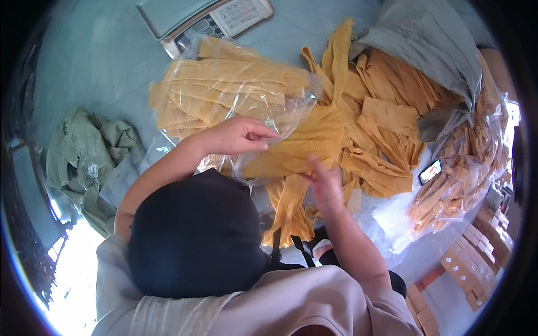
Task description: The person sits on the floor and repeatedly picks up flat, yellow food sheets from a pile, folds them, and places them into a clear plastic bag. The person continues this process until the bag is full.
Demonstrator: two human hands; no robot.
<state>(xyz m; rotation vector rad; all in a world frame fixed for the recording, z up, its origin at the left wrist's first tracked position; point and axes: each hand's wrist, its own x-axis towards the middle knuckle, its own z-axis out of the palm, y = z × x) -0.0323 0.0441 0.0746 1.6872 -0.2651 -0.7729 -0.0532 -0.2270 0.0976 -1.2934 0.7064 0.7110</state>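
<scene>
Yellow-orange dried sheets, likely tofu skin (302, 134), lie stacked and partly inside a clear plastic bag (235, 96) in front of me. My left hand (241, 135) is at the bag's near edge, thumb and forefinger close together at the film; whether they pinch it cannot be told. My right hand (325, 180) is blurred, beside the near right edge of the sheets, its fingers apart. Loose folded strips (378, 143) of the same material are heaped to the right, and more hang down (290, 206) between my forearms.
A digital scale (239, 17) with a keypad stands at the top. Crumpled green woven sacks (84, 151) lie left. A grey sack (424, 42) partly covers more sheets. A phone (430, 172) rests by a large filled plastic bag (458, 180). Cardboard boxes (470, 264) are stacked lower right.
</scene>
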